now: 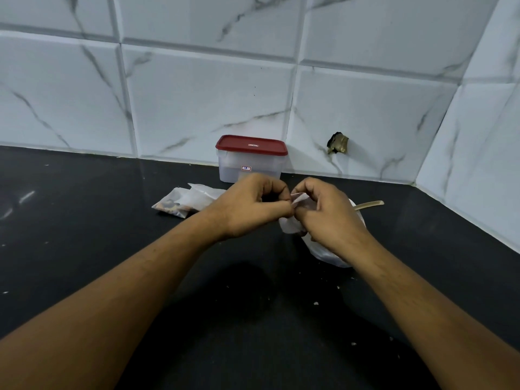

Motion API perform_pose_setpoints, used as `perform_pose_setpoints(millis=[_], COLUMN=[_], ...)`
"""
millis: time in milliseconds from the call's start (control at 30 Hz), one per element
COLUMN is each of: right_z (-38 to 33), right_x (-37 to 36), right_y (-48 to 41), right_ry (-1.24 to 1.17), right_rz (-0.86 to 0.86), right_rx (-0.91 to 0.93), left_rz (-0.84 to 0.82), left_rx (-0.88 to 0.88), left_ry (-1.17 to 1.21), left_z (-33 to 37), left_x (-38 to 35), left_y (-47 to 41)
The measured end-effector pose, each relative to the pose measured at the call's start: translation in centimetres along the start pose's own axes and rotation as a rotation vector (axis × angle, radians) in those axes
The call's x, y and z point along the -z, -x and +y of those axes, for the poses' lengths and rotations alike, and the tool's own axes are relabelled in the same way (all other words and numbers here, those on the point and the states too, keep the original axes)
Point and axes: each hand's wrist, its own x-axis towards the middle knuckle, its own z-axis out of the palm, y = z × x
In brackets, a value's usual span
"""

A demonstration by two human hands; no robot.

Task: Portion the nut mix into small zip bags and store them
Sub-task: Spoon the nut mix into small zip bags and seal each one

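Dark-red lid (251,145) (grey-veined white tiles (202,94))

The countertop (84,249) looks like polished black stone, glossy and flecked with pale specks. The far wall tiles (211,94) are glazed white with grey marble veining. The storage box (250,171) is cloudy translucent plastic under a smooth red plastic lid (251,144). The small zip bag (289,223) is thin, crinkled, frosted plastic film.

Home kitchen: marbled white wall tiles (213,88), black stone table (84,220), red-lidded plastic food box (250,159) against the wall.
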Motion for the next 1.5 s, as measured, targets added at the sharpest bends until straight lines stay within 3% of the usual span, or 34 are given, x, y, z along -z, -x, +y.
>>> perform_pose_setpoints(millis=[233, 567, 867, 1033, 1167, 1267, 1367, 1500], right_z=[-0.3, 0.0, -0.3, -0.4, -0.3, -0.2, -0.1, 0.0], right_x=[0.2, 0.1, -0.1, 0.2, 0.3, 0.3, 0.3, 0.1], right_y=[0.0, -0.1, 0.4, 0.3, 0.1, -0.2, -0.1, -0.2], right_ry=[-0.149, -0.026, -0.206, -0.082, -0.18, -0.33, -0.416, -0.447], right_rz=[-0.104, -0.065, -0.153, -0.089, -0.055, -0.073, -0.057, -0.05], right_rx=[-0.003, -0.024, -0.028, -0.037, -0.134, -0.177, -0.246, -0.245], left_rz=[-0.03, -0.061, -0.06, -0.087, 0.012, 0.099, 0.021, -0.002], left_rx=[0.002, -0.024, -0.036, -0.035, -0.063, -0.126, -0.194, -0.194], left_ry=[0.012, 0.034, 0.04, 0.079, 0.123, -0.149, -0.482, -0.617], left_z=[0.2, 0.3, 0.3, 0.4, 0.1, -1.1, -2.0, -2.5], left_x=[0.0, -0.1, -0.3, -0.3, 0.2, 1.0, 0.5, -0.5], left_y=[0.1, 0.0, 0.0, 0.0, 0.0, -0.2, -0.1, -0.2])
